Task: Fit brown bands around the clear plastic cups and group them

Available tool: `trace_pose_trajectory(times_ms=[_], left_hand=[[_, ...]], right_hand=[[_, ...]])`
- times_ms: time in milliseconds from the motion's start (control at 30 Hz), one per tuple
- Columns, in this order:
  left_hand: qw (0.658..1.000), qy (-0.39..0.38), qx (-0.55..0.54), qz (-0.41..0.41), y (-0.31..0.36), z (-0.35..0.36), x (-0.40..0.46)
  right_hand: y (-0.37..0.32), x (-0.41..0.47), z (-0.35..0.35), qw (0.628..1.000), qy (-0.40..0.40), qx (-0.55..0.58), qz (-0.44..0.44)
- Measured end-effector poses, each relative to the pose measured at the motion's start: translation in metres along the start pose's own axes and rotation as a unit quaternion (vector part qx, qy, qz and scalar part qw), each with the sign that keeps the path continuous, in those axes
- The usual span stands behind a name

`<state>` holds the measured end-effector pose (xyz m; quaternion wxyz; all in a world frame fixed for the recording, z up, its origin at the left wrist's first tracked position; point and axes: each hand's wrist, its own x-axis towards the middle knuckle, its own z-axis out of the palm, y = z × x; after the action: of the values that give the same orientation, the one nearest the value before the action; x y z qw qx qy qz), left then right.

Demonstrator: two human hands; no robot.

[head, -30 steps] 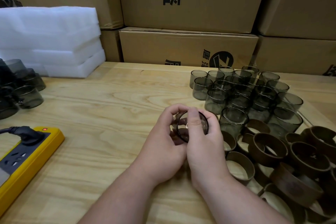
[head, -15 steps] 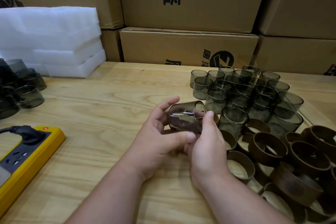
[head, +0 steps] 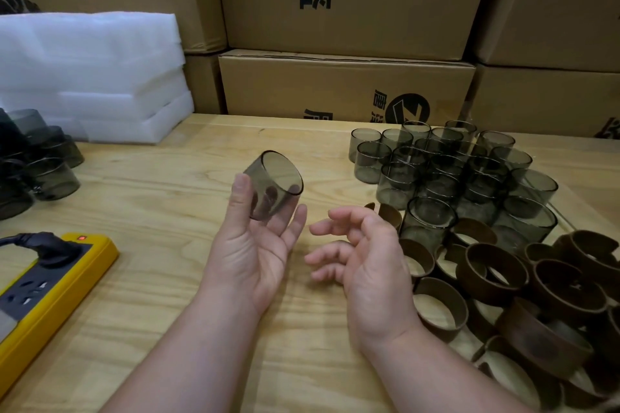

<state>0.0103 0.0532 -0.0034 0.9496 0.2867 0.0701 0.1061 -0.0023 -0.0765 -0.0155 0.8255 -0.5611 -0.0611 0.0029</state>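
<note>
- Cup (head: 273,186), smoky clear plastic, tilted with its open mouth up and away, is held above the tabletop (head: 161,204) in the left hand (head: 255,245), thumb on one side, fingers behind.
- Right hand (head: 365,261) hovers just beside it, fingers loosely curled, grasping nothing.
- Bare cups (head: 449,168) stand grouped at the right; brown bands (head: 523,295) lie heaped nearer.
- Yellow power strip (head: 50,292) lies at the left.

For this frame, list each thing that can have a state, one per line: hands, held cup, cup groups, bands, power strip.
left hand: grips a cup, palm up
held cup: tilted, no band visible
right hand: holds nothing, fingers loosely curled
cups at right: upright, unbanded, clustered
cups at far left: grouped
brown bands: loose in a pile
power strip: plug in, indicator lit
</note>
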Motion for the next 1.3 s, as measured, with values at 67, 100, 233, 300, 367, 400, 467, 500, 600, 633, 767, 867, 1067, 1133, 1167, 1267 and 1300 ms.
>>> trace_pose_trajectory(times_ms=[67, 100, 233, 300, 367, 400, 467, 500, 600, 633, 767, 867, 1067, 1133, 1167, 1267, 1300], left_hand=[[0.999, 0.011, -0.033, -0.004, 0.002, -0.001, 0.000], [0.999, 0.022, -0.040, -0.005, 0.002, -0.003, 0.002], [0.992, 0.038, -0.108, -0.049, 0.006, -0.005, 0.003], [0.989, 0.029, -0.125, -0.073, 0.007, -0.006, 0.002], [0.989, 0.022, -0.119, -0.081, 0.005, -0.007, 0.002], [0.990, 0.015, -0.116, -0.081, 0.005, -0.007, 0.002], [0.994, -0.001, -0.082, -0.069, 0.002, -0.006, 0.001], [0.997, -0.008, -0.050, -0.055, 0.000, -0.006, 0.000], [0.996, -0.004, 0.087, 0.015, -0.006, -0.005, 0.000], [0.989, 0.001, 0.141, 0.045, -0.008, -0.006, 0.001], [0.927, -0.016, 0.338, 0.161, -0.018, -0.009, -0.004], [0.890, -0.045, 0.413, 0.189, -0.024, -0.008, -0.008], [0.848, -0.054, 0.483, 0.210, -0.025, -0.003, -0.013], [0.839, -0.061, 0.493, 0.222, -0.025, -0.001, -0.014], [0.835, -0.066, 0.498, 0.227, -0.026, -0.001, -0.014], [0.833, -0.081, 0.499, 0.226, -0.027, -0.001, -0.015], [0.835, -0.087, 0.496, 0.220, -0.028, -0.002, -0.015]], right_hand=[[0.000, -0.001, 0.002, 1.000, 0.017, -0.024, -0.010], [-0.001, -0.002, 0.002, 0.999, 0.025, -0.043, -0.012], [-0.004, -0.001, 0.004, 0.995, 0.033, -0.092, -0.009], [-0.003, -0.002, 0.005, 0.995, 0.031, -0.099, -0.009], [-0.003, -0.002, 0.006, 0.993, 0.026, -0.113, -0.012], [-0.004, -0.003, 0.007, 0.993, 0.025, -0.117, -0.014], [-0.006, -0.004, 0.009, 0.993, 0.027, -0.115, -0.016], [-0.006, -0.004, 0.009, 0.993, 0.030, -0.113, -0.017], [-0.006, -0.004, 0.007, 0.993, 0.039, -0.106, -0.025], [-0.005, -0.005, 0.007, 0.993, 0.044, -0.102, -0.028], [-0.004, -0.007, 0.009, 0.986, 0.083, -0.116, -0.088], [-0.002, -0.005, 0.008, 0.979, 0.120, -0.097, -0.131], [-0.005, -0.004, 0.005, 0.977, 0.129, -0.070, -0.154], [-0.004, -0.004, 0.005, 0.971, 0.130, -0.087, -0.179], [-0.003, -0.004, 0.005, 0.967, 0.128, -0.106, -0.192], [-0.001, -0.005, 0.006, 0.963, 0.101, -0.157, -0.193], [0.000, -0.005, 0.006, 0.966, 0.084, -0.159, -0.183]])
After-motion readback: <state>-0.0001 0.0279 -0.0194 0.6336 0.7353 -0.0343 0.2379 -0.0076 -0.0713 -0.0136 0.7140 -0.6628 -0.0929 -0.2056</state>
